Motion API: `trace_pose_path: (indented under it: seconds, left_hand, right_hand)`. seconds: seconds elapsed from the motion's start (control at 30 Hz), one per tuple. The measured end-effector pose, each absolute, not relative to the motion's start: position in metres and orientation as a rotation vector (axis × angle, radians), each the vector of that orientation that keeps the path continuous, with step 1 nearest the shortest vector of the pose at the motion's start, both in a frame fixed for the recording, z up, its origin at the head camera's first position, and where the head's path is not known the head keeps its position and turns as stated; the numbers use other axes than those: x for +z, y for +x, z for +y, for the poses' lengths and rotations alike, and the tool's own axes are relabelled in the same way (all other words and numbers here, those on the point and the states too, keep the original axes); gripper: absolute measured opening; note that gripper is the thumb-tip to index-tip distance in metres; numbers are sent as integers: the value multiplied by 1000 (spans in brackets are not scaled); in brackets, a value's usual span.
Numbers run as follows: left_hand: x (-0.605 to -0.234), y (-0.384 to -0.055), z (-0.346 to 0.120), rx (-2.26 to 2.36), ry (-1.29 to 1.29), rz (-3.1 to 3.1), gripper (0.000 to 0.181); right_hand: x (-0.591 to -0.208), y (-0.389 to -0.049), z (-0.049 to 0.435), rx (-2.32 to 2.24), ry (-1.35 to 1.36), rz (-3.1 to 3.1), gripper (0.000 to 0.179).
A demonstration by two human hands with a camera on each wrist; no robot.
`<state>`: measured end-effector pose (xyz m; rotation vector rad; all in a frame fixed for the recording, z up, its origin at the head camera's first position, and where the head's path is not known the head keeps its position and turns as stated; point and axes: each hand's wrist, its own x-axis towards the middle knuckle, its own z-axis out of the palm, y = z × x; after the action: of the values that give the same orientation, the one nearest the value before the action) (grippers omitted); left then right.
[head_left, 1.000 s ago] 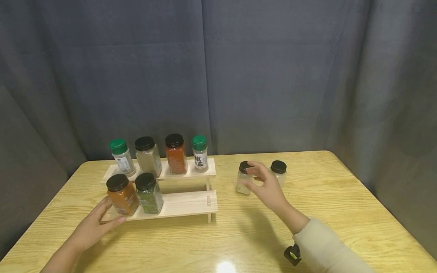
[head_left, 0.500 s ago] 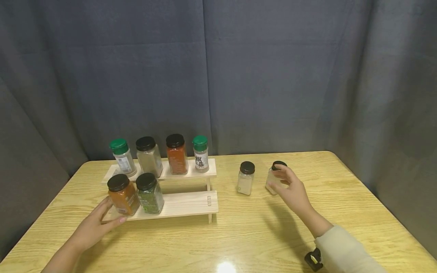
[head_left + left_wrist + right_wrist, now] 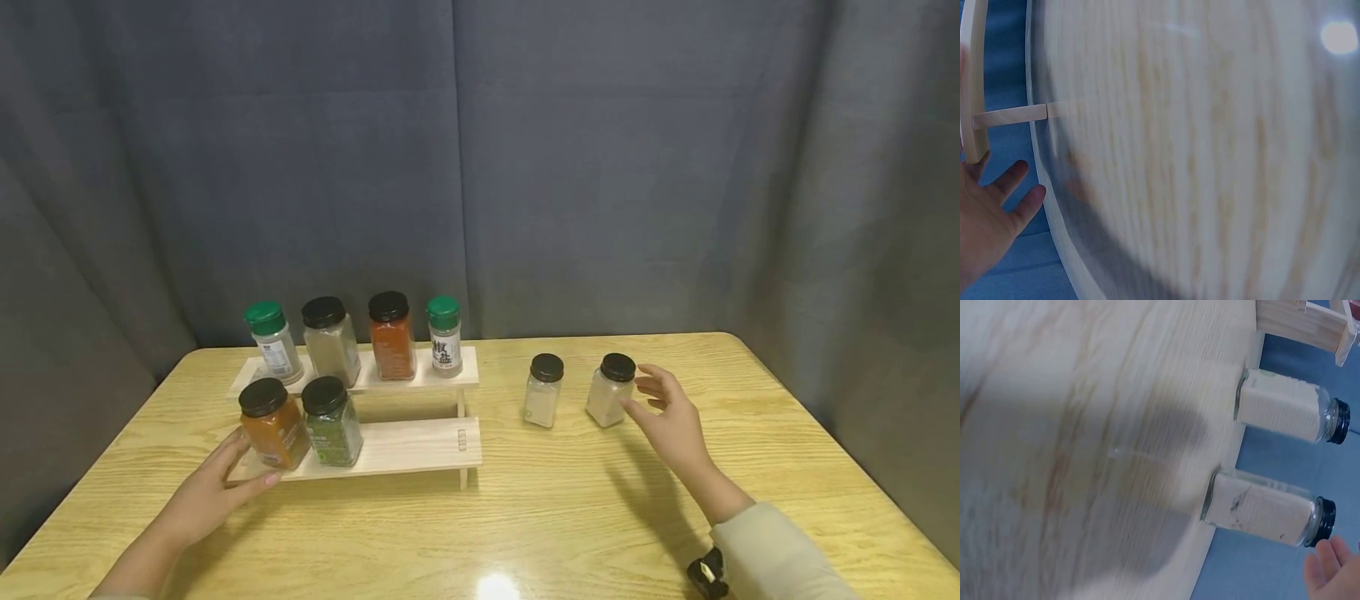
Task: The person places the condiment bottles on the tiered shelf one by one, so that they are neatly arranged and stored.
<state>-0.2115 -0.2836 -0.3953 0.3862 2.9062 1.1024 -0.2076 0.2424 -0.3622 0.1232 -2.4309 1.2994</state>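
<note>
At the left end of a two-tier wooden spice rack (image 3: 420, 446), my left hand (image 3: 202, 500) rests with its thumb along the lower shelf's front edge. Its fingers lie beside a black-lidded jar of orange powder (image 3: 273, 433); the left wrist view shows them extended and spread by the shelf end. A jar of green flakes (image 3: 333, 433) stands to the right of the orange one. My right hand (image 3: 671, 421) is just right of a black-lidded jar of pale powder (image 3: 609, 396), fingers loosely bent and fingertips near its lid. A similar pale jar (image 3: 542, 400) stands upright to its left.
Along the upper shelf stand a green-capped shaker (image 3: 276, 350), a jar of greyish-brown powder (image 3: 332, 346), a jar of red powder (image 3: 392, 342) and another green-capped shaker (image 3: 445, 342). A grey curtain (image 3: 600, 167) hangs behind the wooden table (image 3: 420, 542).
My right hand has moved rightward, from the left pale jar across to the far side of the right one. Both jars stay in place. The left hand has not moved.
</note>
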Motion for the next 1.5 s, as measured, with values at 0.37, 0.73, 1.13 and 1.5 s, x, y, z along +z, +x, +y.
trace_pose_path:
  seconds: [0.37, 0.73, 1.13, 1.5]
  left_hand:
    - [-394, -211, -284, 1106, 386, 2911, 80]
    - [-396, -211, -284, 1137, 399, 2897, 80]
    - [-395, -209, -284, 1128, 379, 2892, 79]
    - [-395, -209, -283, 1116, 380, 2905, 78]
  right_hand:
    - [-369, -220, 244, 1346, 19, -2381, 54]
    - [-378, -235, 242, 1386, -10, -2397, 57]
    - [-380, -243, 240, 1421, -65, -2429, 57]
    - [-383, -249, 238, 1413, -122, -2450, 64]
